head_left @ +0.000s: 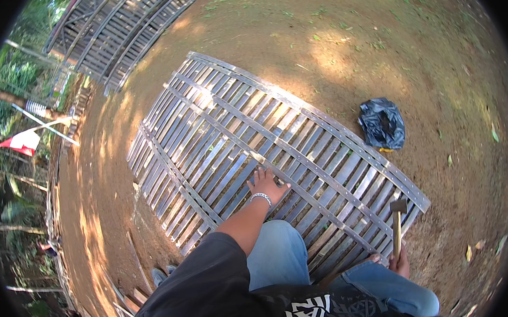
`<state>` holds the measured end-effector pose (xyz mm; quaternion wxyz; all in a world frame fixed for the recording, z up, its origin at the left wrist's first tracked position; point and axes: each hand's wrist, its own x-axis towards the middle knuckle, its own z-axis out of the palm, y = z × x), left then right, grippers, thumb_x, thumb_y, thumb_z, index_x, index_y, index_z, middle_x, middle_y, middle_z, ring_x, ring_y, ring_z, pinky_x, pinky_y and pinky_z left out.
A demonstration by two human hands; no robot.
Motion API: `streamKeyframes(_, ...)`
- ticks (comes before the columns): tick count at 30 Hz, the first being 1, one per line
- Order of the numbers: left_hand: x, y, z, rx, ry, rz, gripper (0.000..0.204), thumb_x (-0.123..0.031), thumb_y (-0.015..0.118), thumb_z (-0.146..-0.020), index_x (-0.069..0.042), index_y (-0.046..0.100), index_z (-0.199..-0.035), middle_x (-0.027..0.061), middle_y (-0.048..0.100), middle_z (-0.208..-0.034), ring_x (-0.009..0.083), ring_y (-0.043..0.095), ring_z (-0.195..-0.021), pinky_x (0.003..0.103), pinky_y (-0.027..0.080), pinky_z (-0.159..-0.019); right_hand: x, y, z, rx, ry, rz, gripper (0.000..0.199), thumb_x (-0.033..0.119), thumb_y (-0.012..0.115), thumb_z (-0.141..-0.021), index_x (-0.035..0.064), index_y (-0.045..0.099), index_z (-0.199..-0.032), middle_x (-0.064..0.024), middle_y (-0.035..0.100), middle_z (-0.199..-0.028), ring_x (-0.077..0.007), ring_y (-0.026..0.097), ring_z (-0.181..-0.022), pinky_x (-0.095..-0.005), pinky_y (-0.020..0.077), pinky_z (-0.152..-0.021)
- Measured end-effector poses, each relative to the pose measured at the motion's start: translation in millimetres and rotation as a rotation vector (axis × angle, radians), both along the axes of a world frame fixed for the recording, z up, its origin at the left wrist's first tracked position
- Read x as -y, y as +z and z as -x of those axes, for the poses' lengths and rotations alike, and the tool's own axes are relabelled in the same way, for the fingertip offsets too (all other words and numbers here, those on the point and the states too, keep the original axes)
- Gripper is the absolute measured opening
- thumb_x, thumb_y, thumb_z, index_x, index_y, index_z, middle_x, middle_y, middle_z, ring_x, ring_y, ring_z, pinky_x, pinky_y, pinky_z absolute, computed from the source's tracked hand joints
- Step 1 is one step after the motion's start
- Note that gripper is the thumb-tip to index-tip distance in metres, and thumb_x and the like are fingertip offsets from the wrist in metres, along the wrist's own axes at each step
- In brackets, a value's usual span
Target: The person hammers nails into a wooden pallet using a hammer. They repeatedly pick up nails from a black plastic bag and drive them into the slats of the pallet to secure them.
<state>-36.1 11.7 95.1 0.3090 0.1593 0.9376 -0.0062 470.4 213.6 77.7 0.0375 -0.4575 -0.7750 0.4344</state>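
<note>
A large panel of narrow dark slats nailed across long rails (322,117) lies on the dirt in front of me, and my knees rest at its near edge. My left hand (269,187), with a chain bracelet at the wrist, is pressed flat on a middle rail, fingers spread and holding nothing. At the near right corner, my right hand (400,262) is closed around the lower handle of a hammer (397,229). The hammer stands roughly upright, its metal head over the panel's right end. My right fingers are partly hidden by the handle and my knee.
A crumpled black plastic bag (382,123) sits on the ground beyond the panel's right side. Another slatted panel (130,29) stands at the far left. A red and white flag (24,141) hangs by poles near the trees. Loose wood strips (137,255) lie left of me.
</note>
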Motion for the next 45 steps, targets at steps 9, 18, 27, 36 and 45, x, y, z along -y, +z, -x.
streamKeyframes(9, -32, -3, -136, 0.483, -0.940, -0.231, 0.072, -0.052, 0.065, -0.097, -0.008, 0.051, -0.151, 0.0203, 0.049, -0.156, 0.0384, 0.043, -0.146, 0.051, 0.032, -0.122, -6, -9, 9, 0.033, -0.224, 0.367, 0.055, 0.012, 0.057, -0.105, 0.0060, 0.038, -0.156, -0.0217, 0.066, -0.119, -0.0299, 0.068, -0.104, -0.0413, 0.0528, -0.091)
streamKeyframes(18, -143, -17, -92, 0.305, -0.665, -0.655, 0.038, -0.034, 0.069, -0.098, -0.008, 0.072, -0.125, 0.0169, 0.073, -0.120, 0.0345, 0.069, -0.109, 0.044, 0.054, -0.098, 3, 1, -10, 0.145, -0.083, 0.363, 0.056, 0.018, 0.063, -0.102, 0.0140, 0.040, -0.153, -0.0269, 0.070, -0.107, -0.0403, 0.074, -0.096, -0.0476, 0.0564, -0.083)
streamKeyframes(27, -365, -54, -37, -0.077, -0.595, -0.941, 0.017, -0.014, 0.070, -0.092, -0.003, 0.078, -0.103, 0.0196, 0.074, -0.107, 0.0355, 0.071, -0.104, 0.041, 0.055, -0.095, 7, 7, -30, 0.071, -0.042, 0.317, 0.056, 0.021, 0.066, -0.100, 0.0145, 0.044, -0.150, -0.0275, 0.072, -0.099, -0.0490, 0.072, -0.092, -0.0537, 0.0576, -0.078)
streamKeyframes(36, -408, -95, -42, -0.110, -0.669, -0.537, 0.022, -0.012, 0.068, -0.089, -0.003, 0.077, -0.107, 0.0264, 0.073, -0.109, 0.0418, 0.071, -0.105, 0.046, 0.056, -0.093, -6, 26, -24, 0.148, -0.159, 0.519, 0.055, 0.019, 0.065, -0.100, 0.0138, 0.044, -0.151, -0.0244, 0.073, -0.094, -0.0457, 0.073, -0.088, -0.0506, 0.0578, -0.077)
streamKeyframes(45, -404, -106, -16, -0.020, -0.578, -0.596, 0.015, -0.025, 0.076, -0.088, -0.010, 0.077, -0.091, 0.0181, 0.076, -0.096, 0.0388, 0.072, -0.091, 0.046, 0.056, -0.083, -6, 20, -21, 0.117, -0.158, 0.514, 0.056, 0.015, 0.066, -0.099, 0.0121, 0.043, -0.150, -0.0216, 0.072, -0.091, -0.0402, 0.075, -0.084, -0.0462, 0.0575, -0.075)
